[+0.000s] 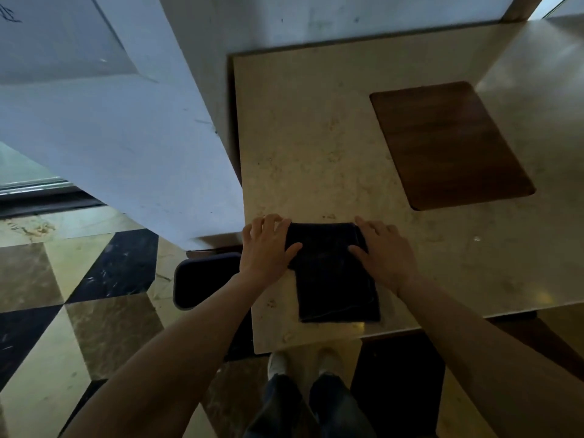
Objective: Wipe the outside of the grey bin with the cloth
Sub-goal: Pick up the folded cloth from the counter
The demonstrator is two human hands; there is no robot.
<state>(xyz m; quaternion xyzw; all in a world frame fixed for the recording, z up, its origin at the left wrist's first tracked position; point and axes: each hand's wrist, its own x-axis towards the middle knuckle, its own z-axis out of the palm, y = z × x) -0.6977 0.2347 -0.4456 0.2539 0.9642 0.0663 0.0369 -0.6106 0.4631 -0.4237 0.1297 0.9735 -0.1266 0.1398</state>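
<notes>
A dark folded cloth (335,279) lies flat on the beige stone counter (316,137), near its front left corner. My left hand (267,248) rests on the cloth's upper left edge, fingers spread. My right hand (384,251) presses on the cloth's upper right edge, fingers spread too. Neither hand has the cloth lifted. The grey bin (202,279) stands on the floor to the left of the counter, below my left forearm; only its dark rounded top shows.
A brown wooden board (448,143) lies on the counter at the back right. A white wall panel (126,137) rises to the left of the counter. The floor (79,279) has beige and black tiles. My shoes (303,365) show under the counter's front edge.
</notes>
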